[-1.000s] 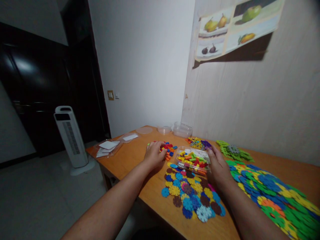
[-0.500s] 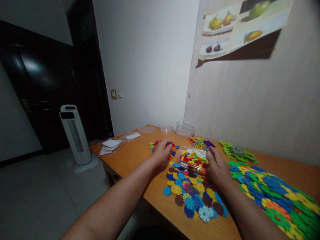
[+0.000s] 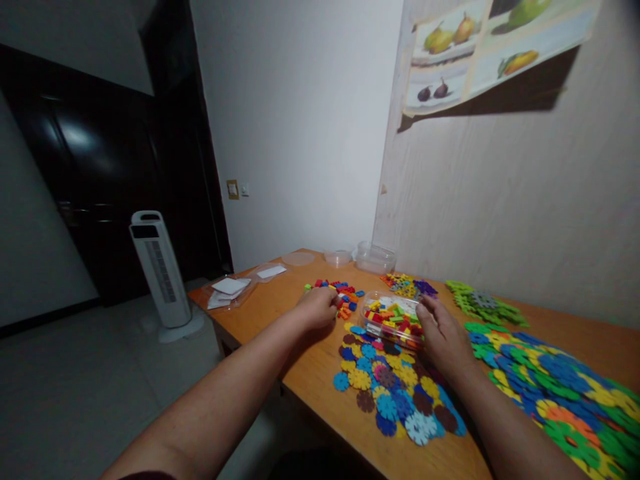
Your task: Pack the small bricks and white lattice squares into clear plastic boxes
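My right hand [image 3: 446, 337] grips the right end of a clear plastic box [image 3: 367, 319], thumb over its rim. Inside lie small building bricks [image 3: 395, 313] in yellow, red, green, orange and white. To the left of the box, my left hand [image 3: 319, 308] is low over a loose pile of bricks [image 3: 349, 293], mostly red, blue and orange. Its fingers are curled together at the pile's near side; what they pinch, if anything, is hidden. In front of the box spreads a heap of flower-shaped plastic discs [image 3: 387, 400], partly behind my right wrist.
Larger notched discs [image 3: 560, 387] cover the table's right side, with green pieces [image 3: 480, 300] behind. Small yellow and purple pieces [image 3: 403, 285] lie beyond the box. Clear empty containers [image 3: 375, 259], lids and white papers [image 3: 230, 287] line the back and left. A tower fan [image 3: 163, 273] stands on the floor.
My left hand has lowered and shifted slightly toward me at the brick pile, its fingers now turned down. My right hand keeps hold of the box. The view has shifted slightly.
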The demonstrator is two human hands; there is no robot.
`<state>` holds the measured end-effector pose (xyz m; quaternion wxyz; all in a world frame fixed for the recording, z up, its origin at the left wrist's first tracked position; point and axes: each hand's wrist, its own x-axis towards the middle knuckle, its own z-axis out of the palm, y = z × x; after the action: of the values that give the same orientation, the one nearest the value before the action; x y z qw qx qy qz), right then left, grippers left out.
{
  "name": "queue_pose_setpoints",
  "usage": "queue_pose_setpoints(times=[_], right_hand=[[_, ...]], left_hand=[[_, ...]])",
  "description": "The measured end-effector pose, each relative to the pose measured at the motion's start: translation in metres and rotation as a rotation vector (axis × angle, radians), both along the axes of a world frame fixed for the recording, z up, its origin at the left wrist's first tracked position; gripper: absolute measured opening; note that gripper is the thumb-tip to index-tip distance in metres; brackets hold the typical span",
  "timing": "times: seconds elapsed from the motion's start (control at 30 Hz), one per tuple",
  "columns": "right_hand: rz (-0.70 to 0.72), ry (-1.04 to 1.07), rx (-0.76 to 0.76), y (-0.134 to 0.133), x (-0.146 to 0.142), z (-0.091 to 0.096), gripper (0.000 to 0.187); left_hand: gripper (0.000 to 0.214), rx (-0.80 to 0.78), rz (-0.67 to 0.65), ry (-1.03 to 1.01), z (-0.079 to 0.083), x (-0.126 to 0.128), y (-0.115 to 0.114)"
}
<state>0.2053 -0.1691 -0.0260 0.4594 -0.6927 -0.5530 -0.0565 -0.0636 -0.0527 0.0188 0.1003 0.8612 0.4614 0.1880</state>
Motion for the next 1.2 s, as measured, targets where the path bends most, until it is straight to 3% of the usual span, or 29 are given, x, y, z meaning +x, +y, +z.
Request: queue_pose_setpoints(times=[0.17, 0.47, 0.6, 0.73, 0.8, 0.87, 1.03, 1.2], right_hand=[[-0.001, -0.016, -0.007, -0.002, -0.004, 0.002, 0.062], [0.014, -0.014, 0.011, 0.0, -0.002, 0.0, 0.062], [0.02, -0.009, 0.027, 0.001, -0.002, -0.001, 0.059], [0.023, -0.019, 0.029, -0.001, -0.004, 0.001, 0.06], [0.018, -0.022, 0.028, -0.002, -0.004, 0.001, 0.061], [0.012, -0.026, 0.029, -0.002, -0.005, 0.0, 0.061], [0.014, -0.034, 0.016, -0.002, -0.006, 0.0, 0.063], [0.0, -0.05, -0.025, -0.002, -0.008, 0.0, 0.068]], left_hand=[[0.013, 0.099, 0.069, 0.199, -0.004, 0.002, -0.003], [0.01, 0.169, 0.155, 0.108, -0.014, 0.005, -0.003], [0.007, 0.094, 0.24, -0.186, -0.008, 0.012, 0.002], [0.017, -0.169, 0.021, -0.713, 0.005, 0.031, 0.012], [0.019, -0.192, -0.022, -0.781, 0.008, 0.035, 0.017], [0.016, -0.162, 0.024, -0.649, 0.007, 0.031, 0.02], [0.013, 0.0, 0.153, -0.061, -0.005, 0.011, 0.015], [0.015, 0.073, 0.176, 0.104, -0.012, 0.01, 0.01]])
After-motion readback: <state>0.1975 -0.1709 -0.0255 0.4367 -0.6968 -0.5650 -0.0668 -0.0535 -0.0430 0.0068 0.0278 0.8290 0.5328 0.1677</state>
